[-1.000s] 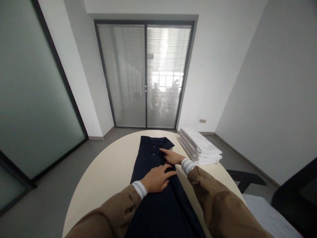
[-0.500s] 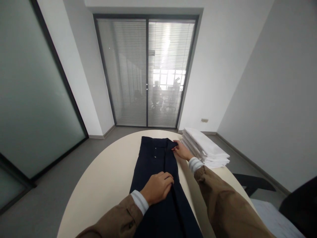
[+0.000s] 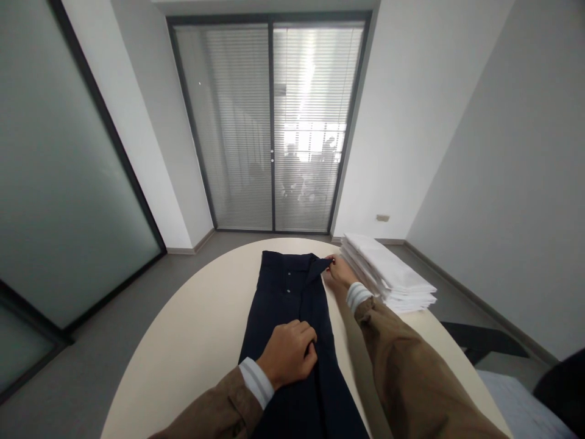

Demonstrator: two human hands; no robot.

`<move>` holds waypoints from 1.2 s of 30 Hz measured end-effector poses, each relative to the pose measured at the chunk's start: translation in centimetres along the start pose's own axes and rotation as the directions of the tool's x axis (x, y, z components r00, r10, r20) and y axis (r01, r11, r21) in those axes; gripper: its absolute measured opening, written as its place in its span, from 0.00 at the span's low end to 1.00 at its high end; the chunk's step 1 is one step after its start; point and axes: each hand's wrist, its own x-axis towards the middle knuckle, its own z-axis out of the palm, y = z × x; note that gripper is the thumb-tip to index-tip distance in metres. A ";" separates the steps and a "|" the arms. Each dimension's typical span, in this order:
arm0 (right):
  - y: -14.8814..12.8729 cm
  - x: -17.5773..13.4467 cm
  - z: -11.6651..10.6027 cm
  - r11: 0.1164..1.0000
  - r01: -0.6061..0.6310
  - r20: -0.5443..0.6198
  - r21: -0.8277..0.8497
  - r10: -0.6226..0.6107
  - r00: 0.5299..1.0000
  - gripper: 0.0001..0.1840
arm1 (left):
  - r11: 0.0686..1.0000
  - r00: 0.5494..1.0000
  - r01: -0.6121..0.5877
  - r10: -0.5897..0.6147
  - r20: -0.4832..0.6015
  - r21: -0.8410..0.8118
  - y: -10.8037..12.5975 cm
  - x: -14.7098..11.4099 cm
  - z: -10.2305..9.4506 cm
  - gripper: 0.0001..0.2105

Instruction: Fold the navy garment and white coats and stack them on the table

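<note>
Dark navy trousers (image 3: 274,323), or a garment much like them, lie lengthwise on the round table, waist end away from me. Two small buttons show near that end. My right hand (image 3: 340,272) pinches a corner of the top layer at the far right, pulling it out into a point beyond the side edge. Lower down, my left hand (image 3: 290,353) rests on the cloth with curled fingers, gripping a fold along the middle. Its fingertips are partly hidden.
The pale round table (image 3: 183,341) fills the foreground. A stack of folded white cloths or sheets (image 3: 388,268) stands at its right edge, close beside my right hand. Beyond are a glass door with blinds (image 3: 274,128) and a dark chair (image 3: 562,390) at right.
My right hand has moved slightly right, drawing the garment's corner outward into a longer point. My left hand stays on the cloth, its fingers turned a little. The view has shifted slightly.
</note>
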 end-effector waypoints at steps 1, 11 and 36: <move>-0.4 0.3 -0.2 0.999 -0.002 -0.008 -0.036 0.002 1.000 0.16 | 1.000 1.000 0.004 -0.004 0.003 0.004 0.0 0.0 0.0 0.05; -6.0 1.0 -2.4 0.891 0.154 -0.014 -0.428 -0.177 0.984 0.15 | 0.999 0.999 0.023 -0.025 0.048 0.042 0.0 0.2 0.0 0.05; -4.9 2.5 3.0 0.970 0.185 0.000 -0.157 -0.187 0.982 0.20 | 0.914 0.932 0.338 -0.358 -0.053 -0.225 -1.0 0.5 1.7 0.08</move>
